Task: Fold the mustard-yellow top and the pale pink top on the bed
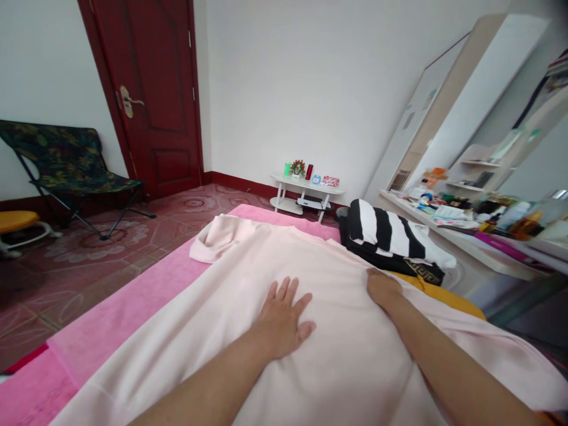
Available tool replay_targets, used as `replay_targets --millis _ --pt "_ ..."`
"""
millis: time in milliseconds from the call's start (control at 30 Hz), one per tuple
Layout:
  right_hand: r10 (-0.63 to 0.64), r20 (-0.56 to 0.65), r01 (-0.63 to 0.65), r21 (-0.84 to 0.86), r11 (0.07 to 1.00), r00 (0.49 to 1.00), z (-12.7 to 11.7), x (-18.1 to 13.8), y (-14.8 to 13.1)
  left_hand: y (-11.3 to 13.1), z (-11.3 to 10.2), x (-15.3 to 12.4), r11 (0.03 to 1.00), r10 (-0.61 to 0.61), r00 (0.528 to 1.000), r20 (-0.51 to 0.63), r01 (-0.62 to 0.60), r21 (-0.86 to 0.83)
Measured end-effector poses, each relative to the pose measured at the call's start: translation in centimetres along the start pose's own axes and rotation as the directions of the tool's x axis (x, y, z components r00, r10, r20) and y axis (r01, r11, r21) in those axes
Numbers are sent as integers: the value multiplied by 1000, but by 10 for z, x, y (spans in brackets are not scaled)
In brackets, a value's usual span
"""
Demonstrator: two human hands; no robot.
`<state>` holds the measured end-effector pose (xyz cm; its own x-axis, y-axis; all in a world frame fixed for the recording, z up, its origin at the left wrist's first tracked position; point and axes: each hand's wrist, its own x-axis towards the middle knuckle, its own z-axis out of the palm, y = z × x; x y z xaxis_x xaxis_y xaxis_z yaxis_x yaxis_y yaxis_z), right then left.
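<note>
A pale pink garment (pixel 248 278) lies spread over a bright pink cloth (pixel 133 307) on a bed. My left hand (pixel 281 319) rests flat on the garment's middle, fingers stretched and apart. My right hand (pixel 381 288) sits at the garment's right edge, its fingers curled down into the fabric and mostly hidden. A folded part of the garment (pixel 213 239) lies at the far left end.
A black-and-white striped garment (pixel 390 234) lies on a dark pile with a yellow one (pixel 448 296) beside my right hand. A cluttered desk (pixel 479 228) runs along the right. Beyond are a small white table (pixel 306 192), a folding chair (pixel 66 165) and a red door (pixel 151 89).
</note>
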<state>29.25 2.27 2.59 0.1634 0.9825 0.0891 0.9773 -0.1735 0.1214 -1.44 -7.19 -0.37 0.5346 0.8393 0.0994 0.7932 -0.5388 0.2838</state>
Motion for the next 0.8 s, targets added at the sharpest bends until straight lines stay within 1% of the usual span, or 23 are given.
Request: replay_targets --millis 67,100,200,267,333,433,500,567,633,733,800 --pt "31 6 -31 -24 999 1000 -3 10 -19 0 -1 0 1000 2 1000 0 -2 -8" --pt "23 1 -23 -28 999 1000 -6 16 -30 1 -1 0 1000 2 1000 -2 -2 -12" --pt "-58 -38 57 -17 998 998 -15 31 -66 1 -2 0 1000 -3 1000 -4 3 -25" --pt "-121 -64 122 1 993 991 -15 38 -85 0 -2 1 1000 -4 1000 -6 4 -30" --pt "-188 -80 191 26 981 979 -10 46 -97 0 -2 1 999 -5 1000 -1 5 -37" --pt "-251 -83 257 74 964 964 7 61 -103 -1 -2 1 998 -9 1000 14 10 -56" --pt "-228 -60 233 110 966 972 21 74 -102 -1 -4 1 998 -13 1000 22 14 -69" --pt "-173 -13 173 142 975 985 32 87 -102 0 -6 2 997 -20 999 34 23 -75" --pt "-127 46 118 163 980 991 38 97 -103 1 -8 2 997 -29 999 45 32 -69" --pt "-77 136 53 172 984 988 35 102 -113 0 -7 1 999 -27 999 37 29 -46" --pt "-60 181 29 169 985 982 29 95 -124 -1 -5 2 999 -18 1000 16 18 -31"
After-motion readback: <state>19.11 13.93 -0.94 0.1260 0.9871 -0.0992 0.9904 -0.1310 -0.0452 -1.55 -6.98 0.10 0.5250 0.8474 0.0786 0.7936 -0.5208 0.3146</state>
